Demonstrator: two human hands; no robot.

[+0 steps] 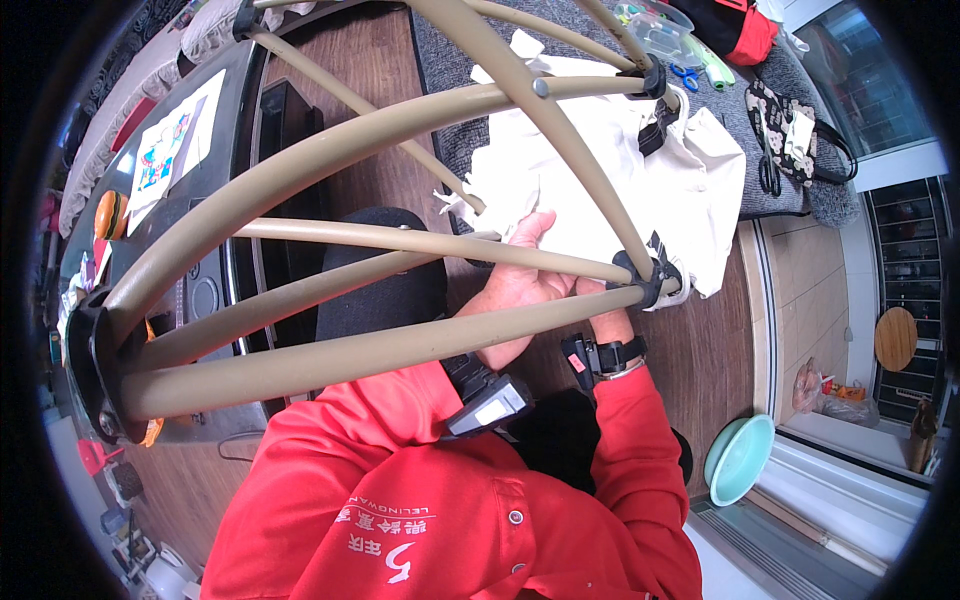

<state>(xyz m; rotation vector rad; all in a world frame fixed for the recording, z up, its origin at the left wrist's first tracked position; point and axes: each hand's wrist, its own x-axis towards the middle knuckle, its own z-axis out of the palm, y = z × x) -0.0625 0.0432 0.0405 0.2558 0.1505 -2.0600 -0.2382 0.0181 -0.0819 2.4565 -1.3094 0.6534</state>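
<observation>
A folding chair frame of tan metal tubes (360, 352) stretches across in front of me, its tubes meeting in black plastic joints (655, 280). White cloth (590, 165) is attached near the right-hand joints and spreads out behind the tubes. My left hand (517, 287) is at the near edge of the cloth, with its thumb against the fabric and its other fingers partly covered by the tubes; it appears closed on the cloth. Close beside it, just under the lowest tube, is my right hand (608, 322). That tube hides most of its fingers, and whatever they touch is not visible.
Beyond the cloth, a grey sofa (460, 95) carries blue scissors (686, 77), a clear plastic box (655, 35) and a patterned bag (785, 140). A dark table (215, 120) with papers stands left. On the right, a mint-green basin (740, 460) sits by the doorway.
</observation>
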